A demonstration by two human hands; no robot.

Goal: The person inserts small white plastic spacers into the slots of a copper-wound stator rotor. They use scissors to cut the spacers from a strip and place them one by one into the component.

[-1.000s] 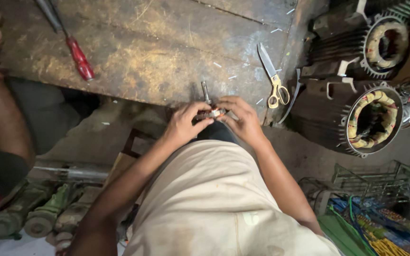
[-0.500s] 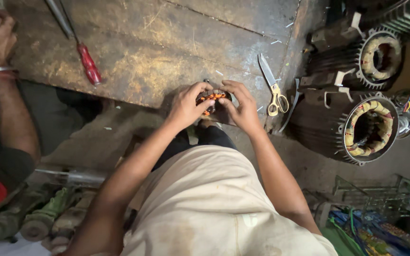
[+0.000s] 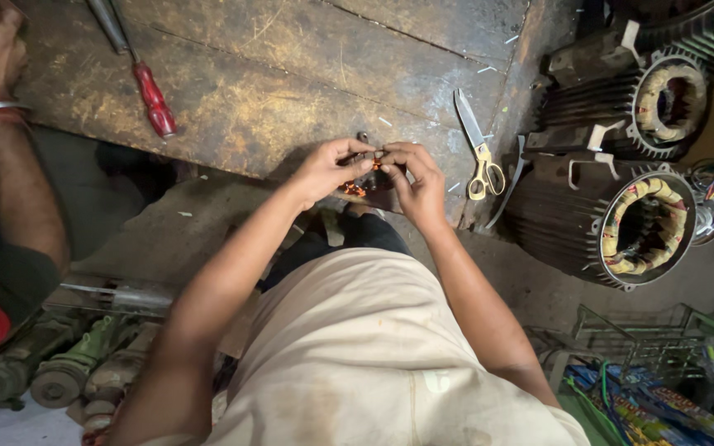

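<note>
My left hand (image 3: 330, 168) and my right hand (image 3: 417, 183) meet at the near edge of a worn wooden workbench (image 3: 291, 74). Both pinch a small part with orange copper wire (image 3: 363, 175) between the fingertips. The fingers hide most of it, so its shape is unclear. A thin dark metal tool (image 3: 363, 138) pokes up just behind the hands.
Yellow-handled scissors (image 3: 478, 153) lie right of my hands. A red-handled screwdriver (image 3: 152, 97) rests on the bench at the left. Two finned motor stators (image 3: 621, 219) with windings stand at the right. Another person's arm (image 3: 6, 157) with a bangle is at the left edge.
My hands have stayed together at the bench edge, and the orange wire came into sight between the fingers. The view has shifted slightly.
</note>
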